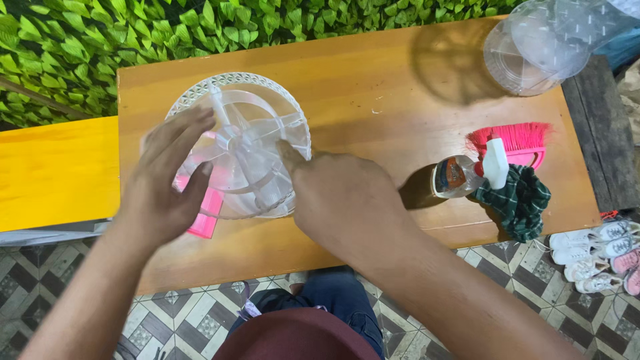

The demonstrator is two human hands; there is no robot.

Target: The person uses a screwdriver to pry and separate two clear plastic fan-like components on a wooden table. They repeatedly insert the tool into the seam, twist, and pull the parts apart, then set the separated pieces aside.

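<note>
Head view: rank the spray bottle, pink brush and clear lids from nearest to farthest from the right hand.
From the right hand:
1. Spray bottle, just to its right.
2. Pink brush, behind the bottle.
3. Clear lids, at the table's far right corner.

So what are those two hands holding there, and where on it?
Both hands are on a clear plastic fan blade: the left hand spread over its left side, the right hand at its right edge. A firm grip cannot be told.

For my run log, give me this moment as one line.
left hand: on clear divided tray | right hand: touching tray | spray bottle, pink brush, green cloth at right
</note>
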